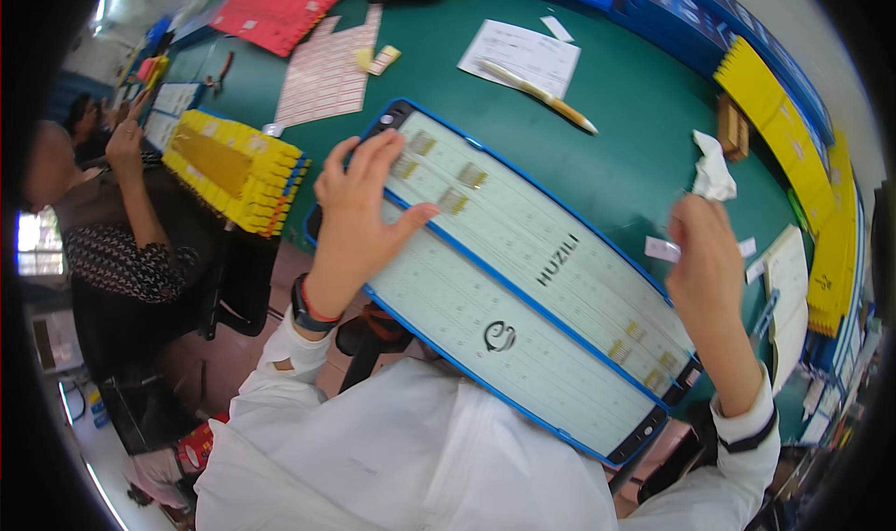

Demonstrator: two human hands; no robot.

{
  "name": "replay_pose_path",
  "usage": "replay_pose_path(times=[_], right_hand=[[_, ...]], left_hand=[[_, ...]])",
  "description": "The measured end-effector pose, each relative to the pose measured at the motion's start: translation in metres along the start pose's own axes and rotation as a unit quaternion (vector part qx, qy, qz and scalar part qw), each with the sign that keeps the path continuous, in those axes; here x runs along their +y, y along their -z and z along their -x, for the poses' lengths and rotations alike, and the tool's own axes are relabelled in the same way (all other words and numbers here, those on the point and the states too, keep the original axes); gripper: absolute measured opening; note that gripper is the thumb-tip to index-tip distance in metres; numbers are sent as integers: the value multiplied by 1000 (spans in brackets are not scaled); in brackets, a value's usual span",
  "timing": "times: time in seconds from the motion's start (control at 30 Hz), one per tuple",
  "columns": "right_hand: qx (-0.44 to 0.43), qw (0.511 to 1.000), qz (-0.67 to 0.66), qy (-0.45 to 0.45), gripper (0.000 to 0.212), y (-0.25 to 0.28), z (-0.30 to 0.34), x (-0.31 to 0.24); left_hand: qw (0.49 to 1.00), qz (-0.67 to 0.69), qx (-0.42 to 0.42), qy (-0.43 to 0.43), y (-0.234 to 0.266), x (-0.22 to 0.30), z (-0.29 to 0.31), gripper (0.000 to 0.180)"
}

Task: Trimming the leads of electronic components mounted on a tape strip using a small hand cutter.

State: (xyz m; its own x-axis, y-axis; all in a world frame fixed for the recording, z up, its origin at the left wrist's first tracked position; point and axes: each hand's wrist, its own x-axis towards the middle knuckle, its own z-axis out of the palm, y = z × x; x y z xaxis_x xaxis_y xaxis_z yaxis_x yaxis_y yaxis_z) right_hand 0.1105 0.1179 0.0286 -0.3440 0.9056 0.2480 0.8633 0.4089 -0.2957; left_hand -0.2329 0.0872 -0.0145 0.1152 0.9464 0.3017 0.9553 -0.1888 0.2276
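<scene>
A long, flat case (439, 288) with two pale see-through panels, blue edges and black end pieces lies slantwise before me, partly over the table's edge and close to my body. Printed dark marks and several small brownish patches show on its panels. My left hand (359, 218) rests on its upper left end, fingers apart and thumb stretched across the panel. Beside the right end, over the table, my right hand (700, 260) is closed, slightly blurred. A crumpled white tissue (715, 169) shows at its knuckles; whether the fingers hold it cannot be told.
A pen (541, 94) lies across a white paper slip (504, 60). Label sheets (327, 78) and a red packet (271, 16) are at the far left. Yellow stacked packs (233, 172) stand left, others (775, 120) right, near a notebook (787, 302). A co-worker (121, 232) sits left.
</scene>
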Motion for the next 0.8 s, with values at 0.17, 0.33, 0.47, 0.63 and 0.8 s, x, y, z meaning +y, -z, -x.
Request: replay_pose_path(times=[0.17, 0.33, 0.47, 0.63, 0.8], right_hand=[[12, 998, -49, -40, 35, 29, 21, -3], [-72, 990, -99, -64, 34, 27, 39, -24], [-139, 983, -64, -99, 35, 26, 41, -33], [-133, 988, -62, -46, 36, 16, 48, -40], [-129, 990, -45, -41, 34, 17, 58, -32]], left_hand=[[999, -16, -29, -11, 9, -2, -5, 71], [994, -7, -50, -100, 41, 28, -19, 69], [936, 127, -185, -272, 52, 104, -33, 72], [888, 135, -202, -390, 4, 144, -12, 77], [868, 143, -183, -438, -31, 149, 3, 77]])
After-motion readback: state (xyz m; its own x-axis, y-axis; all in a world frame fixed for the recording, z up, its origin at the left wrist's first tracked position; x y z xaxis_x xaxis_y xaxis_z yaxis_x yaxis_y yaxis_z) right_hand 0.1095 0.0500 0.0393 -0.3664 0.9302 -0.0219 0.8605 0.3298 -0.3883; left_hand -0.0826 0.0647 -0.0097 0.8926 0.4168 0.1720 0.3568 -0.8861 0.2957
